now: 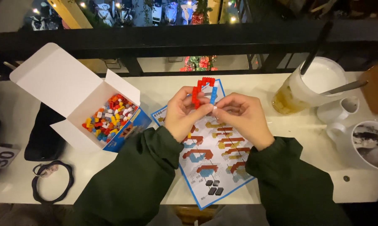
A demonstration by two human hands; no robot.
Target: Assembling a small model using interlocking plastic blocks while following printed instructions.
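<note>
The small brick model (pixel 203 90), a narrow frame of red pieces with a run of blue down its right edge, sat just above the middle of the frame, held up over the table (pixel 256 83) between both hands; the left hand (pixel 185 113) had thumb and fingers clamped on the red left side of it, and the right hand (pixel 241 115) was pinched in at the lower right corner, where a tiny pale piece seemed to sit at the fingertips, though it was too small to be sure; the two hands met there, nearly touching.

By the look of it the model would be very light and stiff, yet fragile; the studs grip only by friction, so a squeeze across the open middle could pop the thin arms apart; the safer hold seemed to be along the thicker red side, with any pressing done straight down onto a supported joint; the loose bits looked small and slick enough to slip away.

Under the wrists lay a blue-bordered instruction sheet (pixel 216 167) with drawn building steps; to the left of the frame stood an open white box (pixel 72 96) holding a heap of loose bricks (pixel 109 119) in red, yellow, blue and white; further left lay a black pouch (pixel 42 134) and a dark looped band (pixel 53 182); at the upper right stood an iced drink with a straw (pixel 310 86), and at the right edge a white cup (pixel 365 142) with a spoon in it.
</note>
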